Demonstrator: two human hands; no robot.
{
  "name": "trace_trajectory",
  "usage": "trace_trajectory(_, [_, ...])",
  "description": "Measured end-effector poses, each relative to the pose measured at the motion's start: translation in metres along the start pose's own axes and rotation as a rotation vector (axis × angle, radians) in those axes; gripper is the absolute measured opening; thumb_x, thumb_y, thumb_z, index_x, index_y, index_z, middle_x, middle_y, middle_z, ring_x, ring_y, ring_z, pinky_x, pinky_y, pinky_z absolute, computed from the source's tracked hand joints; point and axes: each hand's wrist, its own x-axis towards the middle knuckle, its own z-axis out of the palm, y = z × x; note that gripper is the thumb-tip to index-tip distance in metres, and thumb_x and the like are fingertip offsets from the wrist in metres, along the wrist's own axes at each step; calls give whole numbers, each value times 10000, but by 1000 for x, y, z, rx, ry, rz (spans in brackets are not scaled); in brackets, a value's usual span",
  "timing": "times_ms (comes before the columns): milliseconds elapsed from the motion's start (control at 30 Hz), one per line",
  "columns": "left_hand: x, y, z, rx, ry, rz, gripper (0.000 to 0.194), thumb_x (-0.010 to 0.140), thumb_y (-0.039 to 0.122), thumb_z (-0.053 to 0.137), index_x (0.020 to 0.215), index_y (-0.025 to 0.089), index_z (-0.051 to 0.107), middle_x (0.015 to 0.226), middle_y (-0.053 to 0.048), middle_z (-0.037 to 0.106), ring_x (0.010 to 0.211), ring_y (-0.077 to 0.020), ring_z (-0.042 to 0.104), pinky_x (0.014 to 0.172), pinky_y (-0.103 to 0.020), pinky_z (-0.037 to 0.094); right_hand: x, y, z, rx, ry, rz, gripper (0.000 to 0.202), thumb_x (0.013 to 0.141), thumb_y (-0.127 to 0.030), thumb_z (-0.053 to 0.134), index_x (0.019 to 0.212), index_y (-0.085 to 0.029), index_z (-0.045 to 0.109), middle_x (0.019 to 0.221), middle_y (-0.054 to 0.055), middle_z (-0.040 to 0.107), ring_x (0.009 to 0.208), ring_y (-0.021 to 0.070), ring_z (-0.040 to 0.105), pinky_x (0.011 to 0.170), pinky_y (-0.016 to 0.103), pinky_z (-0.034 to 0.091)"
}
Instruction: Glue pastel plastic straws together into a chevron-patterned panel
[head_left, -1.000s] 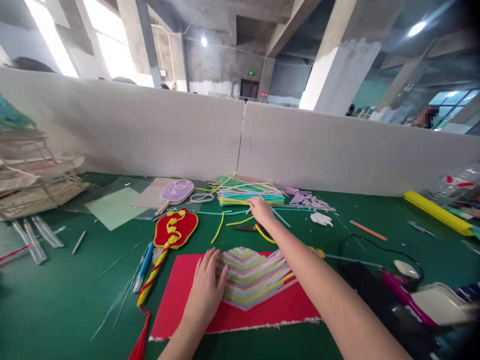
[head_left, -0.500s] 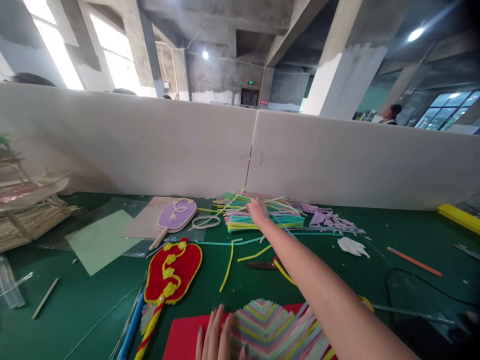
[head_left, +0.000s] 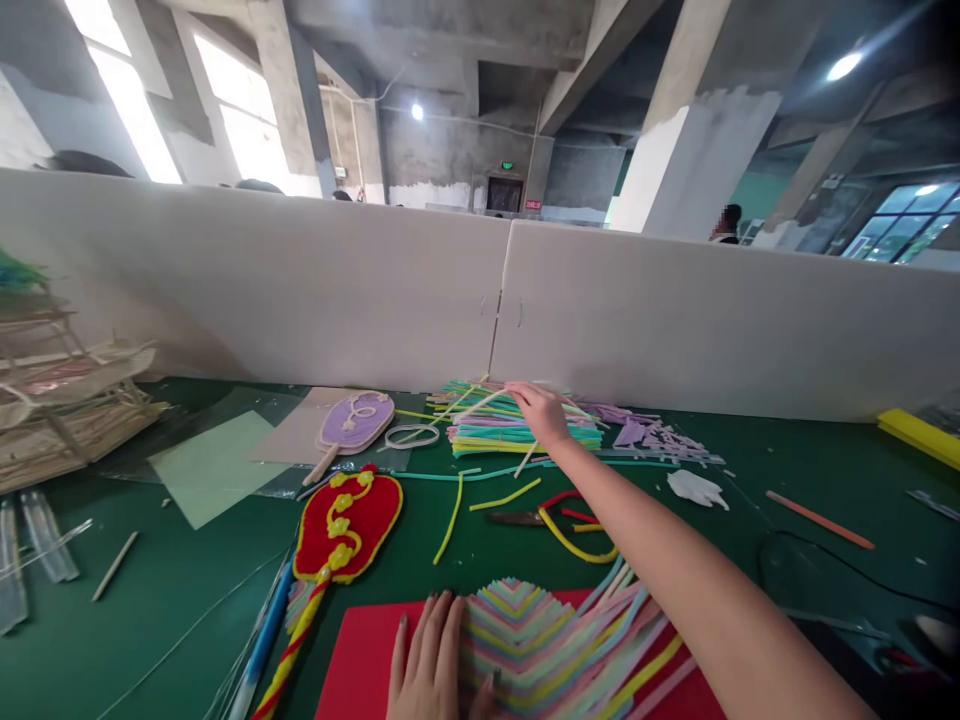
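Observation:
Stretched over the pile of coloured pipe-cleaner strips point(head_left: 525, 438), my right hand point(head_left: 541, 412) pinches one end of a pale cream strip point(head_left: 480, 402) near the partition. Its fingers are closed together. At the bottom, my left hand point(head_left: 435, 655) lies flat with fingers extended on a red board point(head_left: 356, 650), at the left edge of a woven chevron piece point(head_left: 517, 640) in pastel stripes. Loose strip ends point(head_left: 637, 640) fan out from the weave's right side, partly behind my right forearm. Scissors point(head_left: 517, 518) with red and yellow handles lie between the pile and the board.
Left of centre lie a red fan point(head_left: 352, 530) with yellow flowers and a purple fan point(head_left: 356, 422). A pale green sheet point(head_left: 214, 470) and a wooden rack point(head_left: 75, 390) are further left. White scrap point(head_left: 697, 489), an orange stick point(head_left: 817, 518) and a black cable point(head_left: 832, 575) lie right.
My right hand has moved slightly right from the pile, with a pale strip now in its fingers. More of the scissors' handles shows. My left hand stays on the woven piece.

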Motion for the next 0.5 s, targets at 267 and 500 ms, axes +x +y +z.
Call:
trace_trajectory(267, [18,24,-44,-142,-134,-89,525,885,381,458,1364,168,454,1377,-139,510,1317,-294,415,1101,-522,299,-84,-61,-86,133,27,-209,268,941,-250,464,1021,-236,720,1068,44,710,1014,172,647,930,326,513])
trace_trajectory(500, [26,28,-56,-172,-157,-66,516,842,400,534,1290,148,490,1339,-168,516,1282,-312,442,1106,-528,259,-179,-98,-122,32,-11,30,241,930,-283,500,946,-264,739,930,16,713,842,141,666,712,221,497])
